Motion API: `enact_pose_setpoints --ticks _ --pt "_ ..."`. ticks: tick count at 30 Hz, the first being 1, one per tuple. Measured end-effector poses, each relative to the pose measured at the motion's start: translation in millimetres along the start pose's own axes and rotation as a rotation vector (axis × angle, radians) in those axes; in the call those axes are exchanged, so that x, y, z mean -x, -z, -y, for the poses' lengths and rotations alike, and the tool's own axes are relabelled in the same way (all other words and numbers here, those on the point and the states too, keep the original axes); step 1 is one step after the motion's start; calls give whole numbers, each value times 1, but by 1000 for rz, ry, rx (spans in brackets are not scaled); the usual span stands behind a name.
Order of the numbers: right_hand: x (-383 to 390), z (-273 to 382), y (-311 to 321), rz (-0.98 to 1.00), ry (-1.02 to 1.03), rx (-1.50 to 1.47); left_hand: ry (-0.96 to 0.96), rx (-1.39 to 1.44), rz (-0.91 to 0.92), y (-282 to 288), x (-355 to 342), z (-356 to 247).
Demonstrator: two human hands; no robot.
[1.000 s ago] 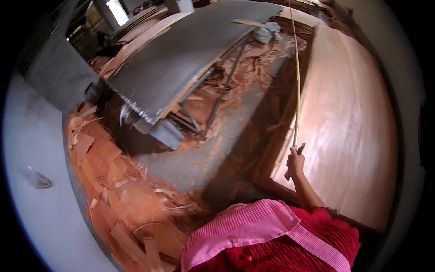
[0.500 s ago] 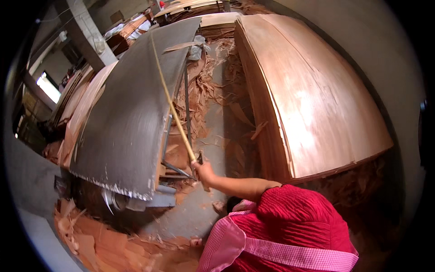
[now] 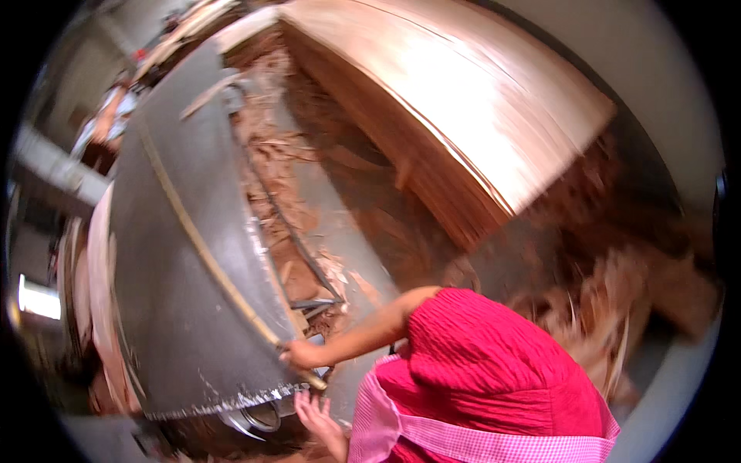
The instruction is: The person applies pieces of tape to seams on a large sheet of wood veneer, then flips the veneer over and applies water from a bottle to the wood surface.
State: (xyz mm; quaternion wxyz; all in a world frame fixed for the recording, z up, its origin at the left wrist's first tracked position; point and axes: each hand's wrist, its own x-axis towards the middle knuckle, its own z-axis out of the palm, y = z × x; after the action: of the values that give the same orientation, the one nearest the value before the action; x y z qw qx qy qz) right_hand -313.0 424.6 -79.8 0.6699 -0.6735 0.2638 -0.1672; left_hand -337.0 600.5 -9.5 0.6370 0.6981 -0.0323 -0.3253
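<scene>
My right hand (image 3: 299,355) is shut on a long thin pale stick (image 3: 202,248). The stick lies slanting across the grey metal table (image 3: 170,309), running from my fist toward the table's far end. My left hand (image 3: 315,413) hangs just below, fingers spread and holding nothing, close to the table's jagged near edge and a round metal part (image 3: 253,418). My red top and pink checked apron (image 3: 494,401) fill the lower right.
A big stack of reddish-brown veneer sheets (image 3: 471,108) stands at the upper right. Veneer scraps (image 3: 278,154) litter the grey floor strip (image 3: 340,224) between table and stack. More scraps (image 3: 610,309) lie at right. Another person (image 3: 108,116) is at the far left.
The view has swung further right and down. My right hand, still gripping the stick, has dropped to the table's near edge, and the stick now lies along the table. My left hand has come into view.
</scene>
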Motion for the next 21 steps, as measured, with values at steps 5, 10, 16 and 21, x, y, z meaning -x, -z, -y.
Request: enact_pose_setpoints --ticks 5,10,16,21 --pt "11 30 -58 478 63 130 101 -164 181 82 -68 -34" --pt "50 -32 35 -16 -80 -13 59 -752 -89 154 -129 -31" --pt "144 -66 116 -219 -433 -242 15 -924 -329 166 -155 -8" --pt "237 -55 196 -382 -525 -529 -116 -986 -533 128 -151 -12"
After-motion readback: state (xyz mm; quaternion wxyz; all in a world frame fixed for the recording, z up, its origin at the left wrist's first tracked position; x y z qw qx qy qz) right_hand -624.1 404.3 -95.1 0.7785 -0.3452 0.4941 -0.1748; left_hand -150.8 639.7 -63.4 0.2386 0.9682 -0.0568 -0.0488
